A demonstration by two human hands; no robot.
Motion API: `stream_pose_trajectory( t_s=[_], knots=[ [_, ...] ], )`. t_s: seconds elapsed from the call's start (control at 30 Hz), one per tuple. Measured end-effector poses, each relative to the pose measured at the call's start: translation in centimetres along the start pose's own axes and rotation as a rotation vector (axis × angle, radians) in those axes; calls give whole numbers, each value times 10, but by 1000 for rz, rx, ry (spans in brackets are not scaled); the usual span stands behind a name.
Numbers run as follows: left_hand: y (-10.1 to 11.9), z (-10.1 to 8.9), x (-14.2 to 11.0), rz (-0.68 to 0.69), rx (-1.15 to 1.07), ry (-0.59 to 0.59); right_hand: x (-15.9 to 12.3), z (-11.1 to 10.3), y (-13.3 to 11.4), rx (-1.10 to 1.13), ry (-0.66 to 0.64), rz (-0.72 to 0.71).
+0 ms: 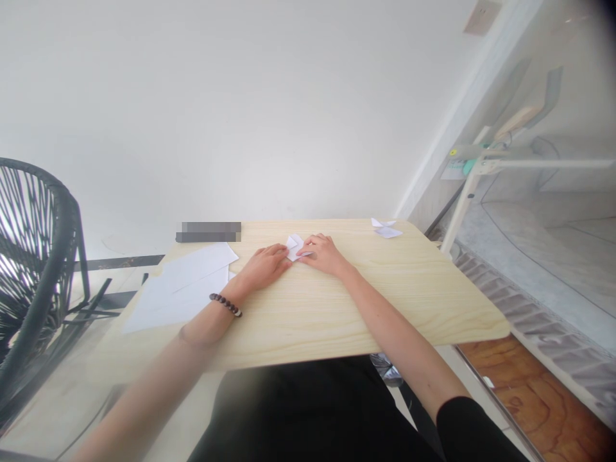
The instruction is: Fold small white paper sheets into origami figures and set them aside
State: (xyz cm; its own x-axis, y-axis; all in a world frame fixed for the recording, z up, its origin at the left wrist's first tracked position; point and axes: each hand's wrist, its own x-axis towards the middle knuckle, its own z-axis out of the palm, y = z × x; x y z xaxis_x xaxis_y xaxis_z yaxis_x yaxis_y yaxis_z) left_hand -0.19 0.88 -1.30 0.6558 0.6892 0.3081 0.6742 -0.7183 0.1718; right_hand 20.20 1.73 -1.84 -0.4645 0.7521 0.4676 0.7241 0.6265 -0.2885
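Note:
A small piece of folded white paper lies on the wooden table, creased into an angular shape. My left hand holds its left edge against the tabletop, fingers close together. At the right side, my right hand pinches a flap of the same paper between thumb and fingers. The fingers hide parts of both edges. Toward the back right corner stands another folded white paper piece, apart from both hands, with pointed flaps raised.
Flat white sheets overlap on the left of the table, beside my left forearm. A dark, blurred-out object sits at the back left edge. A black woven chair stands left; a white metal frame rises right.

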Motion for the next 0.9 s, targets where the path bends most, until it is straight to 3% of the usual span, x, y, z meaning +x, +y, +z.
stream_pose_trajectory(
  t_s=[0.4,0.67,0.9],
  knots=[
    [4,-5,0,36,85,-36,0,6,8,148,-4,136],
    [14,-11,1,86,147,-50,6,11,10,-43,-22,380],
    [16,-12,2,86,151,-61,5,10,6,-114,-45,385]
  ],
)
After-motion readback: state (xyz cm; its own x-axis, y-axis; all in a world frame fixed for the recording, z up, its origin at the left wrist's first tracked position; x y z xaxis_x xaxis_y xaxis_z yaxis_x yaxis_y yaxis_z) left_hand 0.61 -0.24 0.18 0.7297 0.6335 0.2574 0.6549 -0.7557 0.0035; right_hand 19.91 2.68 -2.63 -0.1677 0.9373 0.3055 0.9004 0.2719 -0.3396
